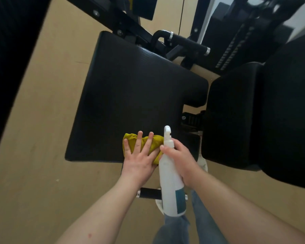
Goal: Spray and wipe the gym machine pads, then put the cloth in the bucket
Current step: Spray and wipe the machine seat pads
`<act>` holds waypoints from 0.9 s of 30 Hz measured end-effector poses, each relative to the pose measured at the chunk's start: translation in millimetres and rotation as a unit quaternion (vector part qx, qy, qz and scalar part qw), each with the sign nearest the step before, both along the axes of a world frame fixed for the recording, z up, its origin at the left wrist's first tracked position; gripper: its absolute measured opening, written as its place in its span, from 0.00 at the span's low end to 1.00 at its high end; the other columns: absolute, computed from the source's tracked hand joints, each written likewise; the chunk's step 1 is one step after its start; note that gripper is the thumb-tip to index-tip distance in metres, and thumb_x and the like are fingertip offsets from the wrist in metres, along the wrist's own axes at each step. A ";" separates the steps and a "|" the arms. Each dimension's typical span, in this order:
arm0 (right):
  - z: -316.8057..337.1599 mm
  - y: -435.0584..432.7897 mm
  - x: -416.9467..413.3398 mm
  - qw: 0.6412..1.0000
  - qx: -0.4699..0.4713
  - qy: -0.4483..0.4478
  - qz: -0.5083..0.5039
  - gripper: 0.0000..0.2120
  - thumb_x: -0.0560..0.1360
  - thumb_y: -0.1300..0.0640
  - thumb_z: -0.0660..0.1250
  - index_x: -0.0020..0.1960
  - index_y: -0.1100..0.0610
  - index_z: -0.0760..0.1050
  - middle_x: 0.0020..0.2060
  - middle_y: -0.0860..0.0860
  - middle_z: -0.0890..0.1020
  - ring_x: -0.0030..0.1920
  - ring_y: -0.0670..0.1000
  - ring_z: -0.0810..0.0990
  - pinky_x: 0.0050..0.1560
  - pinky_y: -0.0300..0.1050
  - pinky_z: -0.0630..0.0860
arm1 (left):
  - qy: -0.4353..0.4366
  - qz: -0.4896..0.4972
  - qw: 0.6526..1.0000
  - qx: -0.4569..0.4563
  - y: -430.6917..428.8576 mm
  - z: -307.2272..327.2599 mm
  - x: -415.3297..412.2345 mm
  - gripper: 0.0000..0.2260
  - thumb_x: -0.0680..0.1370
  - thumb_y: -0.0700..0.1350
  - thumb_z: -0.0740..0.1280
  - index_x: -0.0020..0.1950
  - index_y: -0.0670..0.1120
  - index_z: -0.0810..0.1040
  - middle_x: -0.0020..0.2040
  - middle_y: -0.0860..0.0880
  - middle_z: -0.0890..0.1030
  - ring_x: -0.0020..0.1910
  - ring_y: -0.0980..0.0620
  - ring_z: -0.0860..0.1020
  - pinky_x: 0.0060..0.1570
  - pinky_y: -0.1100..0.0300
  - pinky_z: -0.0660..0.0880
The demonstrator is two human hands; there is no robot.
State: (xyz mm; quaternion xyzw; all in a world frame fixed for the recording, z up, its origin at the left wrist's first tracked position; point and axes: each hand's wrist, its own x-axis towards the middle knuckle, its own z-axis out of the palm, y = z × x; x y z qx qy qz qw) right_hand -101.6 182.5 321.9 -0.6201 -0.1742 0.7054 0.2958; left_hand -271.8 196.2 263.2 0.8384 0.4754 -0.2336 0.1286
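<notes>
L hand (pixel 139 155) lies flat on the yellow cloth (pixel 158 141), fingers (pixel 137 141) straight and spread, not curled round anything, palm pressing the cloth onto the black seat pad (pixel 130 95). The cloth sits bunched near the pad's front edge, toward its right corner, and shows past the fingertips and at both sides of the hand.

R hand (pixel 180 159) grips the white spray bottle (pixel 170 184) round its neck and upper body, thumb wrapped over the front. The nozzle points away over the pad, just right of the cloth, and the base w/ a teal label is toward the person. The bottle overlaps the cloth's right edge in view; can't tell if they touch.

Right of the seat pad, across a narrow gap, is a second black back pad (pixel 245 111). Beyond are a black handle (pixel 188 42) w/ chrome ends and a weight stack (pixel 232 46). Tan floor (pixel 33 155) lies underneath, and jeans (pixel 202 221) show at bottom.
</notes>
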 end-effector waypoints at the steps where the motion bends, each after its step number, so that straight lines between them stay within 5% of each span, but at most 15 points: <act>1: -0.7 2.2 2.1 1.000 0.002 -0.002 0.016 0.10 0.79 0.51 0.72 0.60 0.43 0.78 0.51 0.52 0.84 0.51 0.54 0.85 0.49 0.51 0.84 | -0.022 0.006 0.999 0.032 3.1 -6.6 -2.2 0.39 0.84 0.63 0.54 0.76 0.60 0.22 0.80 0.48 0.26 0.77 0.38 0.25 0.71 0.28 0.28; 6: -5.0 23.5 20.1 0.998 -0.019 0.066 -0.011 0.11 0.80 0.53 0.71 0.60 0.55 0.75 0.42 0.58 0.85 0.41 0.58 0.84 0.47 0.56 0.83 | -0.059 0.158 0.976 0.137 11.2 -14.4 -20.1 0.44 0.80 0.55 0.65 0.84 0.51 0.37 0.83 0.41 0.35 0.81 0.38 0.35 0.78 0.37 0.35; 10: -0.1 45.1 28.7 0.988 -0.046 0.145 -0.035 0.13 0.83 0.49 0.67 0.65 0.48 0.71 0.45 0.58 0.85 0.42 0.58 0.84 0.45 0.55 0.85 | -0.068 0.290 0.940 0.163 35.4 -4.3 -26.7 0.41 0.81 0.56 0.62 0.84 0.51 0.38 0.83 0.42 0.35 0.81 0.37 0.35 0.78 0.35 0.37; 15: 1.8 79.2 26.2 0.989 -0.047 0.140 -0.014 0.15 0.82 0.49 0.67 0.65 0.54 0.72 0.42 0.55 0.85 0.39 0.55 0.85 0.43 0.53 0.85 | -0.169 0.310 0.920 0.170 57.6 8.9 -34.8 0.31 0.83 0.57 0.50 0.84 0.55 0.43 0.85 0.45 0.43 0.83 0.41 0.38 0.78 0.36 0.37; 20: 0.3 71.6 12.4 0.973 -0.119 0.186 0.060 0.20 0.80 0.46 0.70 0.69 0.51 0.72 0.51 0.56 0.86 0.46 0.58 0.87 0.47 0.55 0.86 | -0.275 0.331 0.888 0.164 55.8 14.4 -45.2 0.30 0.83 0.55 0.50 0.85 0.47 0.49 0.85 0.46 0.49 0.83 0.46 0.42 0.80 0.43 0.36; 24: -7.5 44.7 -4.5 0.982 -0.113 0.123 0.090 0.18 0.80 0.47 0.71 0.64 0.55 0.75 0.43 0.56 0.85 0.44 0.58 0.87 0.50 0.57 0.85 | -0.335 0.322 0.870 0.167 50.7 14.4 -54.8 0.29 0.84 0.53 0.51 0.84 0.44 0.53 0.84 0.45 0.52 0.84 0.46 0.45 0.81 0.44 0.39; 27: -10.9 20.3 -6.6 0.977 -0.138 0.128 0.100 0.17 0.79 0.45 0.71 0.64 0.52 0.76 0.48 0.57 0.84 0.46 0.58 0.85 0.57 0.62 0.83 | -0.350 0.322 0.865 0.162 49.3 16.5 -56.9 0.29 0.84 0.53 0.51 0.84 0.44 0.54 0.84 0.46 0.53 0.84 0.48 0.46 0.81 0.46 0.39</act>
